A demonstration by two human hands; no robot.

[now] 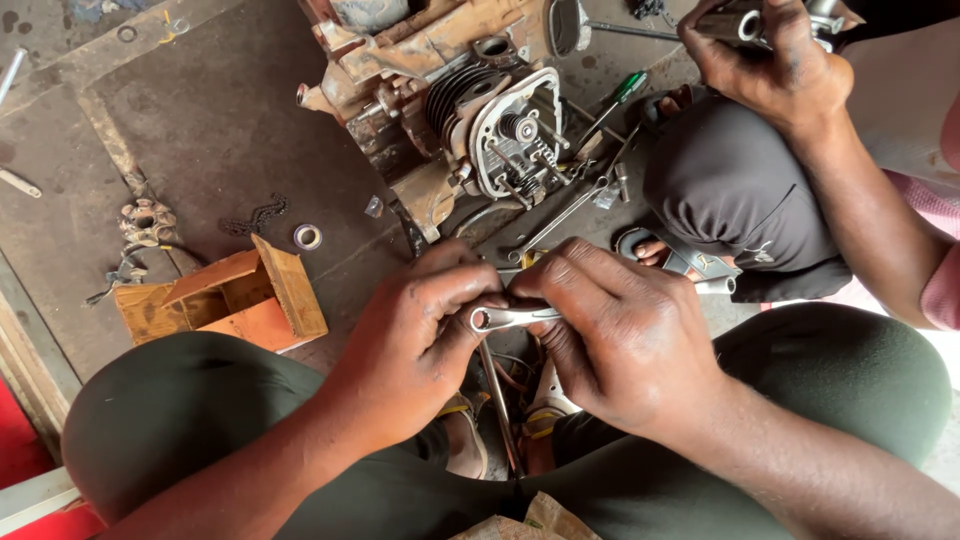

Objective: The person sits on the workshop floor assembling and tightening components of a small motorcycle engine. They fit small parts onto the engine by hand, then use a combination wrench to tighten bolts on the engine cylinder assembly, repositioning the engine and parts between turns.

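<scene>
Left hand [415, 335] and right hand [610, 330] both grip a ring spanner [505, 318]. The engine [470, 120] sits on the floor beyond them.

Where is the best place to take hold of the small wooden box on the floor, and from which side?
Take the wooden box by its raised side wall at the right, coming from above. It lies tilted and open, so that thin upright board sticks up free for a pinch grip. Both the left hand and right hand are busy with a spanner.
</scene>
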